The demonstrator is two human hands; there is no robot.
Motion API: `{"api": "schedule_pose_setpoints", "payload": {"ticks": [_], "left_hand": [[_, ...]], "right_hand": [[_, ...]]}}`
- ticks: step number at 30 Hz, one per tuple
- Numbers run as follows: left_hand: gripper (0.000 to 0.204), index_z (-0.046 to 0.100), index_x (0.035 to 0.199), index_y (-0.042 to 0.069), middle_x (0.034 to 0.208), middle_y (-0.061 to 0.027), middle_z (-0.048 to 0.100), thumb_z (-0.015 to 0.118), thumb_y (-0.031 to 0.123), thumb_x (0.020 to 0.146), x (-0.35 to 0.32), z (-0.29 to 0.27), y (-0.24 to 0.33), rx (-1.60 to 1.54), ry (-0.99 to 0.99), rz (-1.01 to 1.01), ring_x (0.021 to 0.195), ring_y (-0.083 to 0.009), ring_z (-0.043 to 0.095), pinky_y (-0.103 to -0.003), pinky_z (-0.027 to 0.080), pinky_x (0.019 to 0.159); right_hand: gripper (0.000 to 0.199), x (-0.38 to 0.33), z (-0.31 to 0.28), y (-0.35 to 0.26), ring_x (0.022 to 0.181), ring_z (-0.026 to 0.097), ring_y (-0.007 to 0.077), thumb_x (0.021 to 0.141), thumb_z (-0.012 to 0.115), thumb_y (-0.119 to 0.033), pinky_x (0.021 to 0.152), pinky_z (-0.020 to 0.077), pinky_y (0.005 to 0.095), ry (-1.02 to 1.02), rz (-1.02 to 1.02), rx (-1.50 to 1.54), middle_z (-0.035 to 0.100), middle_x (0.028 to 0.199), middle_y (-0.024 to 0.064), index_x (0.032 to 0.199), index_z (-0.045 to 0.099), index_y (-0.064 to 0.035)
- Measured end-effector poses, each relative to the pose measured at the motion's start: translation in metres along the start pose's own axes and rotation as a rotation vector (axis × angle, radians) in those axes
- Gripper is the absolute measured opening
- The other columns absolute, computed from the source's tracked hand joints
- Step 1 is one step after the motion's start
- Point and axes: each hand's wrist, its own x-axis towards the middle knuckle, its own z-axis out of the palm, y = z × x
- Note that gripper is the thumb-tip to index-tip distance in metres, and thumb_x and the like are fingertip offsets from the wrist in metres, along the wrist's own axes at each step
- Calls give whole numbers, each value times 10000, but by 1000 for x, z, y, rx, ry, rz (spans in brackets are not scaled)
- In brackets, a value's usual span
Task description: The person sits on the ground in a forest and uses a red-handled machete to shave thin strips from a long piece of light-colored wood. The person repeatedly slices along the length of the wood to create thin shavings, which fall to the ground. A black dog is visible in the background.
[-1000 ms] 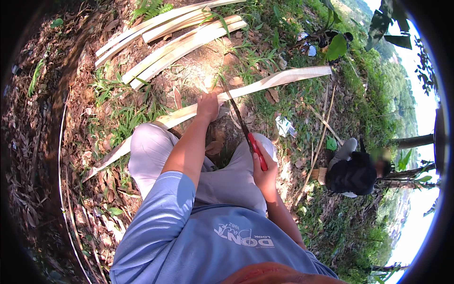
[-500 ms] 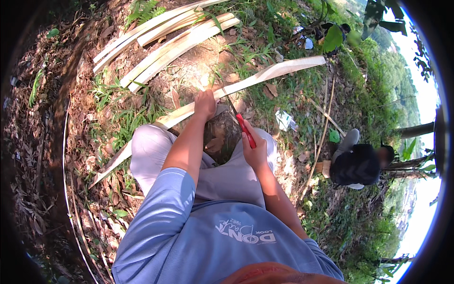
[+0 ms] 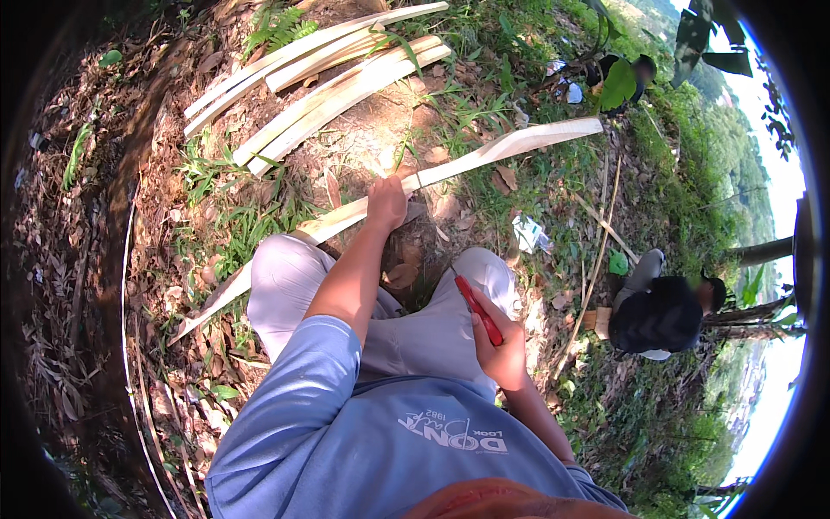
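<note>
My left hand [image 3: 387, 204] is closed round the middle of a long, pale, slightly twisted wooden strip [image 3: 510, 145]. The strip slants across in front of my knees, its far end up to the right and its near end down past my left knee. A narrow dark mark crosses it just right of my fingers. Over my right thigh, my right hand [image 3: 501, 343] grips a red-handled tool [image 3: 478, 311], clear of the strip. A short, dark, thin piece shows at the tool's tip; how far its blade runs is hard to make out.
Several pale wooden strips [image 3: 337, 91] lie on the ground at the upper left. A small white packet [image 3: 528, 233] lies right of my knees, near long thin poles [image 3: 599, 251]. One person in dark clothes [image 3: 654, 313] sits at the right; another [image 3: 641, 73] is partly hidden by leaves.
My right hand has drawn the red-handled tool back from the strip, down and to the right over my thigh. My left hand keeps its hold on the strip.
</note>
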Motion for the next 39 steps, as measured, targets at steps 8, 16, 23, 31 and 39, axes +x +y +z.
{"api": "schedule_pose_setpoints", "payload": {"ticks": [8,16,23,31,39], "left_hand": [[349,599,1203,28,1266,-215,675,681,318,1026,-3,-8,-1,-2,-37,-3,1286,-392,565,-514,401,1109],[393,584,1217,28,1267,-201,671,706,344,1018,2,3,0,31,-71,53,1252,-399,570,-530,411,1100],[445,574,1281,20,1308,-195,667,692,378,1044,4,-1,-3,62,-119,6,1309,-392,557,-562,408,1110],[399,585,1240,-4,1273,-220,666,685,331,1048,2,0,-4,76,-65,55,1292,-421,555,-578,427,1081],[400,576,1227,-9,1258,-231,665,692,324,1040,7,3,-9,98,-71,69,1275,-442,573,-585,442,1074]], "right_hand": [[456,-9,19,19,824,805,233,1023,687,-16,754,594,308,171,-145,-8,819,1015,192,1477,657,-14],[467,66,50,55,780,800,281,1026,707,-77,731,594,352,124,-119,6,796,943,228,1490,659,-57],[454,81,59,70,915,818,337,1039,696,-112,796,603,378,178,-47,136,791,1068,272,1489,663,-72],[460,-10,8,31,777,699,116,1073,652,-100,769,569,302,172,-6,85,782,935,116,1529,621,-48],[514,77,51,53,740,745,425,1027,692,-149,698,586,435,171,-44,75,751,874,242,1536,638,-196]]}}
